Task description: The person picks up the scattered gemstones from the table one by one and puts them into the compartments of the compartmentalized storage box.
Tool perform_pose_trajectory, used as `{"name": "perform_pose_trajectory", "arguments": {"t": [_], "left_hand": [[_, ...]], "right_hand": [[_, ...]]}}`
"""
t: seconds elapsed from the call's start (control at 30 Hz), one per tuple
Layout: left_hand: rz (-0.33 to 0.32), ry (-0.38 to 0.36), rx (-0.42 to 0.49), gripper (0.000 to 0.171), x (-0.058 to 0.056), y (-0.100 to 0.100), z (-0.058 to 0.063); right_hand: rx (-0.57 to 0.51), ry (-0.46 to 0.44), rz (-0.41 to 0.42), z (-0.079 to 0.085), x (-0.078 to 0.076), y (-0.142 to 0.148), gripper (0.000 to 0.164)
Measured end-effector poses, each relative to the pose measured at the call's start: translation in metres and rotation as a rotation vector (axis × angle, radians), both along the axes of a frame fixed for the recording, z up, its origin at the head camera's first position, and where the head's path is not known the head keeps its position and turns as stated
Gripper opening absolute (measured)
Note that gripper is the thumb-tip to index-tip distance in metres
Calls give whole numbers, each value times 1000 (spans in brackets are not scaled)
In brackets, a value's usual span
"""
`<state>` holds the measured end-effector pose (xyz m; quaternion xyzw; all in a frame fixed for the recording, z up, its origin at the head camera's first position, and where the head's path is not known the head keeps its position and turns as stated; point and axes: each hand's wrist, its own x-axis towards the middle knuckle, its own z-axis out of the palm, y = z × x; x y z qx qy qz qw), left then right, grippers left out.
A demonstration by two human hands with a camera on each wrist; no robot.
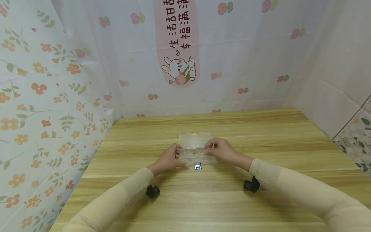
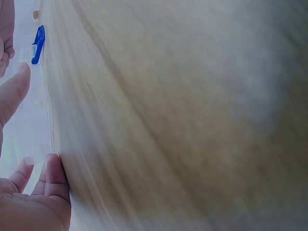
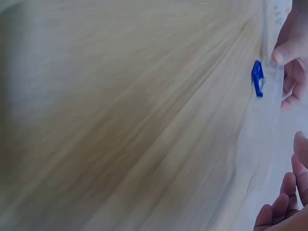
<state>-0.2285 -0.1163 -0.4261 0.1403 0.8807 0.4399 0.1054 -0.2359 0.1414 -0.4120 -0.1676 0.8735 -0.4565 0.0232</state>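
A clear plastic compartment box [image 1: 192, 158] lies on the table with its lid [image 1: 192, 140] raised at the far side. Thin dividers split its inside, and small, indistinct bits show in the far row. A blue latch [image 1: 198, 166] hangs at the middle of the front edge. My left hand [image 1: 169, 158] grips the box's left end, thumb at the front corner and fingers along the side. Over the right part of the box, my right hand [image 1: 221, 149] has bent fingers, with thumb and index tips close together. Whether anything lies between those tips is hidden.
The box rests on a wood-grain table [image 1: 200, 203]. A printed curtain [image 1: 240, 58] hangs along the back, and a floral cloth [image 1: 52, 106] covers the left side. Black wrist mounts [image 1: 251, 184] stick out below both sleeves.
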Motion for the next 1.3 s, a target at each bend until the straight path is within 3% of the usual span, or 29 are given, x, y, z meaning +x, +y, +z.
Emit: {"name": "perform_pose_trajectory", "arguments": {"t": [0.33, 0.7, 1.3], "left_hand": [[-4, 2, -8, 72, 0, -1, 0], [-3, -4, -12, 72, -1, -1, -1], [-12, 2, -14, 72, 0, -1, 0]], "right_hand": [[-30, -29, -52, -6, 4, 32, 17], [-63, -60, -52, -9, 9, 60, 27], [16, -65, -40, -18, 12, 98, 33]]}}
